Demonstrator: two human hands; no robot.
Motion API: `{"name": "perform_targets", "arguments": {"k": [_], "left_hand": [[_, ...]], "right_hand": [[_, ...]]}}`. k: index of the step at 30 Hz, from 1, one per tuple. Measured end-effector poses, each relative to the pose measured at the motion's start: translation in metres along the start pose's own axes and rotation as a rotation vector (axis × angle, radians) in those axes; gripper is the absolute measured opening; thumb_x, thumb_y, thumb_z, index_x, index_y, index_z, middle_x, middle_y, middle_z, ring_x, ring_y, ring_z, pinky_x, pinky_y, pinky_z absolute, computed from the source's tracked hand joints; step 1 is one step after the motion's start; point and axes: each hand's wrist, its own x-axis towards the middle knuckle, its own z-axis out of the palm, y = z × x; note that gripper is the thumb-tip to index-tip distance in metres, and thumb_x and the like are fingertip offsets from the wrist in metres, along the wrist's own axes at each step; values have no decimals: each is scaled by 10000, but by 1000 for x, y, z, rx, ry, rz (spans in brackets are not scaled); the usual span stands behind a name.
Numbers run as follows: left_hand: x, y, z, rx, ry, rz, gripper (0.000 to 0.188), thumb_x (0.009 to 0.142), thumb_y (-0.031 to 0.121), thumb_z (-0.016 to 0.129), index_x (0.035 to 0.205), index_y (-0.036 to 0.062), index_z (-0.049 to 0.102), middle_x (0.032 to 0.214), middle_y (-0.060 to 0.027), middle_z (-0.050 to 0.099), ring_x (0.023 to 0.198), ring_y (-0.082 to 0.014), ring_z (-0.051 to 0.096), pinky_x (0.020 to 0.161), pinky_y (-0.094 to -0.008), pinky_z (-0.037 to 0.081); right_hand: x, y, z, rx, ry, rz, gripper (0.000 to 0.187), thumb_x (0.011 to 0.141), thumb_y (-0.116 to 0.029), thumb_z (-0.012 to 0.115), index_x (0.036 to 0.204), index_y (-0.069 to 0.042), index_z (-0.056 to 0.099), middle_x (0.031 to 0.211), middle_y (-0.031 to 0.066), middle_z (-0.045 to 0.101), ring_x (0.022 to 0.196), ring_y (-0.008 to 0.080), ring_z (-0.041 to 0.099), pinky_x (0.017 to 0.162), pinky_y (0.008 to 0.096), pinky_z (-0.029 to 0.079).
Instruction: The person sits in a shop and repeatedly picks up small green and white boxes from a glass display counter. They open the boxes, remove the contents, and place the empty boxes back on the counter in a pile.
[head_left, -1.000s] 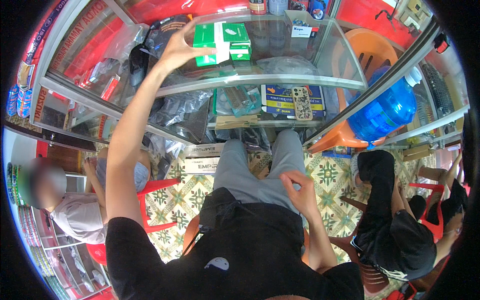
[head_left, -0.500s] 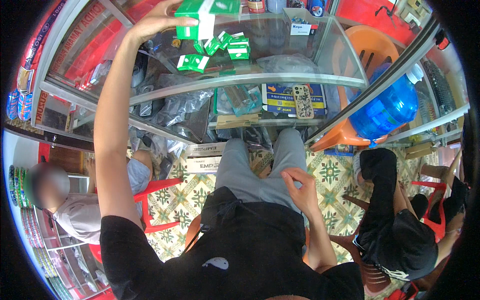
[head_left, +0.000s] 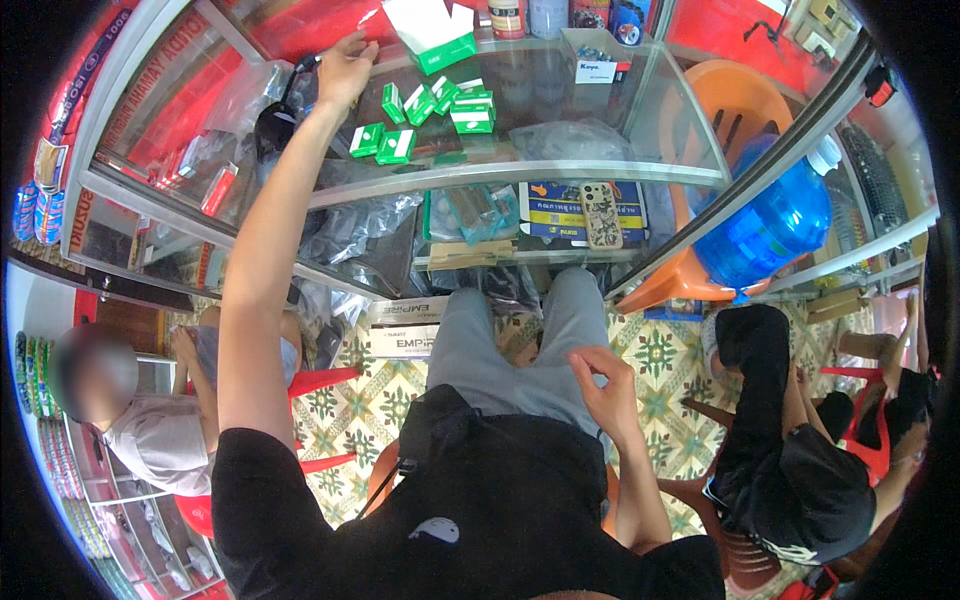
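Note:
At the upper left my left hand (head_left: 347, 68) is off the glass counter, fingers apart and a little bent, holding nothing visible. Just right of it, a green and white carton (head_left: 447, 52) stands on the counter with its white flaps raised. Several small green and white boxes (head_left: 472, 116) lie loose in front of the carton, two of them (head_left: 396, 147) nearer the counter's front edge. My right hand (head_left: 606, 388) rests by my right thigh, loosely curled, with a gap between thumb and forefinger and nothing seen in it.
The glass display counter (head_left: 540, 172) has a metal front rim. Below the glass lie a patterned phone (head_left: 602, 215) and plastic bags (head_left: 355, 215). A blue water jug (head_left: 770, 215) sits on an orange chair (head_left: 735, 85). Seated people (head_left: 165, 430) are at left and right.
My left hand has let go of the green and white carton and drawn away. The carton, held tilted before, now stands on the counter with its flaps up. My right hand has barely moved.

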Motion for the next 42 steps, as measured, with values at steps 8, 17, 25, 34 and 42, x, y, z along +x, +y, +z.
{"name": "perform_targets", "arguments": {"k": [8, 17, 25, 34, 42], "left_hand": [[-32, 52, 6, 226, -97, 628, 386, 993, 185, 730, 1347, 29, 720, 1251, -218, 751, 1114, -356, 750, 962, -429, 581], [-12, 54, 16, 678, -357, 662, 468, 856, -5, 639, 1299, 79, 764, 1270, -210, 751, 1171, -426, 705, 1042, -520, 566], [-63, 90, 10, 242, -425, 621, 443, 1010, 323, 729, 1385, 88, 727, 1344, -207, 736, 1258, -396, 682, 1075, -476, 542], [-108, 93, 11, 348, -395, 973, 477, 894, 262, 850, 1337, 123, 739, 1300, -93, 710, 1237, -326, 631, 1061, -456, 541], [-111, 82, 11, 197, -327, 924, 298, 932, 191, 804, 1212, 91, 776, 1176, -95, 721, 1108, -339, 682, 974, -436, 568]], "right_hand": [[3, 3, 7, -17, -24, -5, 102, 990, -28, 744, 1013, 69, 768, 979, 168, 775, 817, 230, 749, 745, 324, 580], [9, -10, 12, -12, -39, -56, 99, 991, -25, 740, 1013, 68, 767, 984, 165, 778, 832, 236, 764, 752, 326, 583], [1, 6, 6, -19, -32, -9, 107, 990, -30, 741, 1025, 69, 761, 985, 184, 775, 829, 249, 759, 754, 331, 576], [9, -4, 13, -39, -60, -57, 113, 1001, -33, 740, 1019, 78, 753, 934, 139, 755, 818, 186, 697, 756, 321, 542], [10, -8, 17, -41, -52, -70, 112, 996, -38, 745, 1010, 72, 764, 953, 145, 769, 852, 199, 728, 764, 319, 549]]}}
